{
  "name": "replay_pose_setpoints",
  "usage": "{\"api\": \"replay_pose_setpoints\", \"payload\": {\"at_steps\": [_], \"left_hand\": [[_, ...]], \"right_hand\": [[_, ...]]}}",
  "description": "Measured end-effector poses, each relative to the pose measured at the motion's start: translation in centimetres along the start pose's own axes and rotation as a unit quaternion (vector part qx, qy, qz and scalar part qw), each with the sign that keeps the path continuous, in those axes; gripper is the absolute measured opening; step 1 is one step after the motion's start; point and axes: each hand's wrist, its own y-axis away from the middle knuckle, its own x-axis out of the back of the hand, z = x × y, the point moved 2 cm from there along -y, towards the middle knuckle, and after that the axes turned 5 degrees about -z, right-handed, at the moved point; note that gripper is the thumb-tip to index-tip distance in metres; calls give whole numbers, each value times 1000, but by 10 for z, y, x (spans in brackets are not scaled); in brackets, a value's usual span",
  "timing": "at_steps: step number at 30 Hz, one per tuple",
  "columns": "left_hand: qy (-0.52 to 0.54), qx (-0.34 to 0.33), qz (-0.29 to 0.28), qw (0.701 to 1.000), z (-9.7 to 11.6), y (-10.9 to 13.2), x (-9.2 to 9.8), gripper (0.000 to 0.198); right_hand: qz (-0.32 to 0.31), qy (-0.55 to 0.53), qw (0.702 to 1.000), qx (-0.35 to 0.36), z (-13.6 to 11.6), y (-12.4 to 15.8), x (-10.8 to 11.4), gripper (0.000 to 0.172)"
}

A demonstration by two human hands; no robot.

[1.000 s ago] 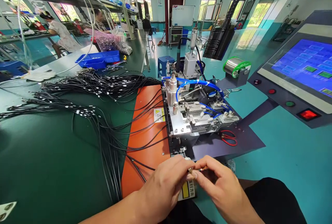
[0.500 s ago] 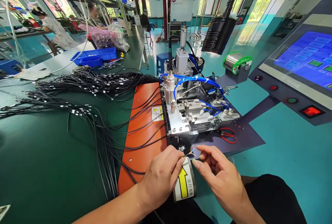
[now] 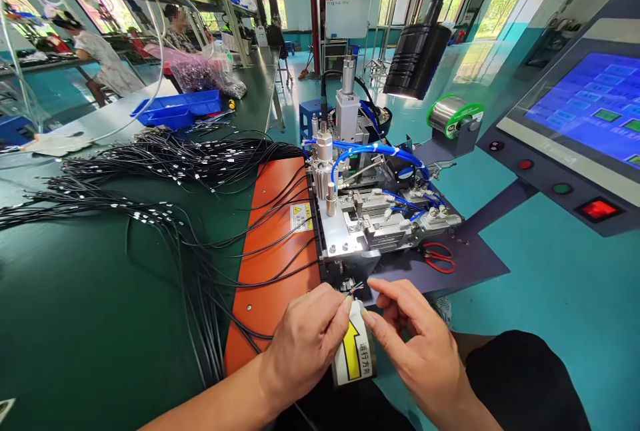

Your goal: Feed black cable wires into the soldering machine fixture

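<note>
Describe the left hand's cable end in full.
The cable end shows thin coloured wires, green and pinkish among them, splayed loosely past the left hand, which pinches it between thumb and forefinger. They point up and rightward in the picture, near the right hand but apparently not touching it. Their exact count is unclear.

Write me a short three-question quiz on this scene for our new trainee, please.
1. Multiple choice: from which hand's grip do the coloured wires stick out? A) right, B) left, C) neither.
2. True or false: the red-handled scissors lie on the green tabletop.
3. Fill in the blank: the arrow on the white label is ____ in colour.

Key: 1. B, the left hand. 2. False; they lie on the dark shelf. 3. Yellow.
</note>
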Motion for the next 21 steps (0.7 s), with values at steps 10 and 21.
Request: {"api": "replay_pose_setpoints", "payload": {"at_steps": [10, 21], "left_hand": [[1, 9, -12, 1000, -2, 2, -1, 32], [-9, 27, -14, 999, -3, 2, -3, 34]], "right_hand": [[2, 30, 998, 54, -3, -2, -5, 28], [39, 113, 983, 142, -13, 5, -10, 36]]}}
